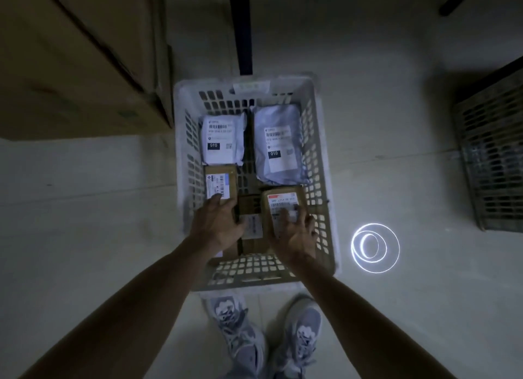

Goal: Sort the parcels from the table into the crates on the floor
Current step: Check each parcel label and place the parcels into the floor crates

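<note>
Well along, seemingly: the left hand point(216, 223) lies spread flat on one cardboard box point(219, 180), the right hand point(295, 233) on a second box point(283, 200), white mailers point(222, 141) beyond them in the crate point(181, 152); table unseen.

"010" on label of left poly parcel point(221, 139) and right poly parcel point(278, 145).

Parcel-sorting storeroom, dimly lit. A white perforated plastic crate point(314, 163) is standing on a bare pale floor point(382, 124) and is holding a small poly mailer point(222, 141), a larger poly mailer point(278, 149) and brown cardboard parcels point(220, 182), each carrying a barcoded shipping label. A large cardboard carton point(70, 61) is standing at left, a darker slotted crate point(492, 157) is sitting at right, and a dark table leg point(240, 27) is rising behind the white crate.
</note>
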